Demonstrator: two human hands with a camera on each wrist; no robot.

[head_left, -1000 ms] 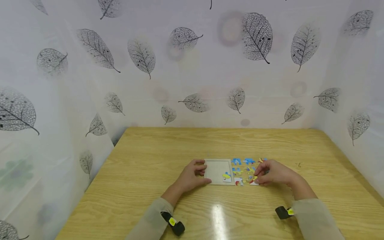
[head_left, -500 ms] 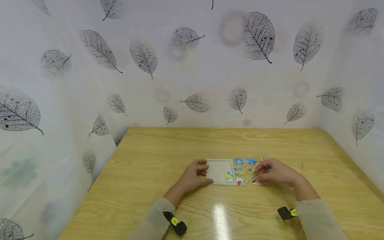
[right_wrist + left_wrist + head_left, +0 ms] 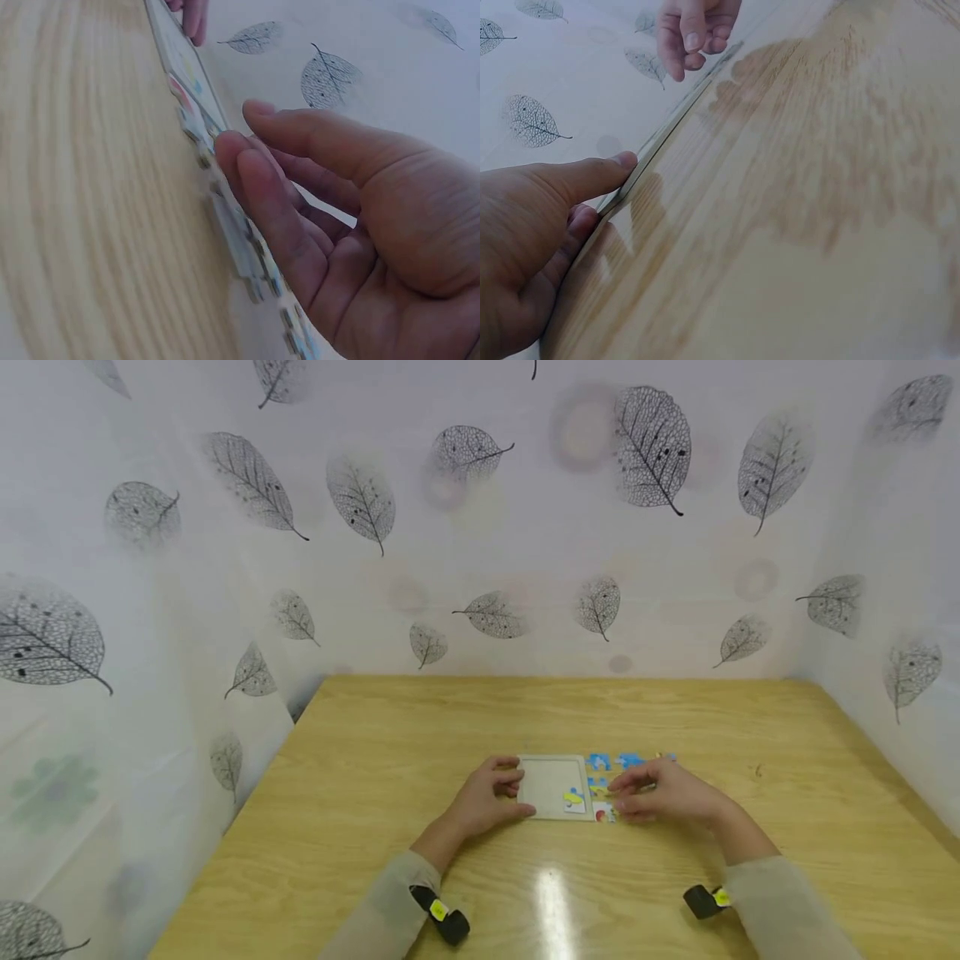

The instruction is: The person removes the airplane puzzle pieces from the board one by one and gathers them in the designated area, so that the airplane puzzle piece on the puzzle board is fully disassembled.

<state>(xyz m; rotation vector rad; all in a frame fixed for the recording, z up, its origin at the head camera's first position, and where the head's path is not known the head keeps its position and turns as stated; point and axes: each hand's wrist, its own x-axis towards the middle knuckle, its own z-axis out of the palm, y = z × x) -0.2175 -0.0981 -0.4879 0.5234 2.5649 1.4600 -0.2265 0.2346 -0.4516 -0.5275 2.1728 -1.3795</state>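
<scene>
A pale square puzzle tray [image 3: 542, 787] lies flat on the table. One yellow, blue and white puzzle piece [image 3: 574, 801] sits in its lower right corner. My left hand [image 3: 487, 795] grips the tray's left edge, and in the left wrist view the thumb presses on the tray rim [image 3: 664, 133]. My right hand [image 3: 667, 793] hovers over the loose pieces right of the tray. Its thumb stands apart from bent fingers in the right wrist view, with nothing seen between them. Beside the tray lie a red and white piece [image 3: 603, 812] and a blue piece [image 3: 599, 762]. The right hand hides several other pieces.
Another blue piece [image 3: 630, 761] lies in the far row of pieces. The wood-grain table [image 3: 420, 718] reaches back to a leaf-patterned curtain [image 3: 480, 527], which also hangs along both sides. A bright reflection shows on the tabletop near the front.
My right hand has moved left over the loose pieces, closer to the tray, and its fingers have spread slightly. My left hand stays on the tray's edge. The head view has shifted slightly.
</scene>
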